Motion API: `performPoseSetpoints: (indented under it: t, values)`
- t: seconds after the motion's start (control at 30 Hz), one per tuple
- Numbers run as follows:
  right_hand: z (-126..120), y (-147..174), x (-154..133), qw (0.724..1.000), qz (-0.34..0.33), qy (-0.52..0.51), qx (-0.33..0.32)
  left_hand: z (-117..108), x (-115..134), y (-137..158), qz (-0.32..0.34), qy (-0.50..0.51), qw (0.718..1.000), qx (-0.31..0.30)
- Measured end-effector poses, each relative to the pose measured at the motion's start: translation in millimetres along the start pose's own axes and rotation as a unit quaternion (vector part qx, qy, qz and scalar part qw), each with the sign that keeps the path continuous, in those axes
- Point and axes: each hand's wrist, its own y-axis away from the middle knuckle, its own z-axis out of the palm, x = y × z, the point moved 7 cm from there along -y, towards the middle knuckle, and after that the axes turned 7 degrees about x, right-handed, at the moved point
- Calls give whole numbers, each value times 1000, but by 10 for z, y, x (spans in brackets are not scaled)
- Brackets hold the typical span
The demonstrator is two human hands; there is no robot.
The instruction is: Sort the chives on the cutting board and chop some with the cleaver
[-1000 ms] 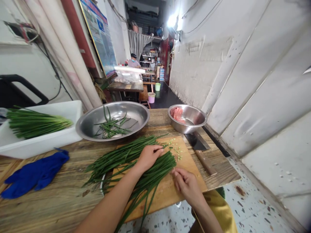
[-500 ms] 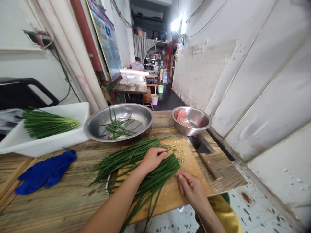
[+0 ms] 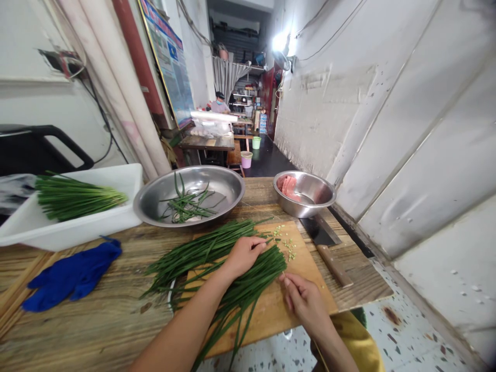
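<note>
Two bunches of garlic chives lie on a wooden cutting board, their cut ends toward the right. My left hand rests over the nearer bunch, fingers curled, thumb and fingertips closed on chives near the cut ends. Low at the board's right side, my right hand pinches a thin bamboo skewer; its tip shows at the chives' cut ends and its rear end below my wrist. Small chopped pieces are scattered on the board beyond the bunch. A cleaver with a wooden handle lies right of the board.
Behind the board stand a wide steel basin with loose chives and a smaller steel bowl with pink slices. At left are a white tub of chives, a blue glove and bamboo skewers. A person is far back.
Hardly anything differs. Both hands keep their places at the chives, with only a slight shift of the view.
</note>
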Motion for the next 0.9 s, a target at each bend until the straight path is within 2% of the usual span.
performPoseSetpoints:
  t: [0.23,0.63,0.7,0.87,0.9]
  values:
    - [20,8,62,1000,11,-12,-20,10,10,-1,9,-6,1000,0]
    - [20,3,25,1000,23,-4,-15,0,49,23,21,-4,1000,7]
    - [18,7,23,1000,21,-4,-12,0,84,35,27,-2,1000,-7]
    - [12,34,19,1000,12,0,-4,-16,251,89,71,27,992,-100]
    - [11,38,17,1000,10,3,-2,-47,274,90,75,26,992,-101]
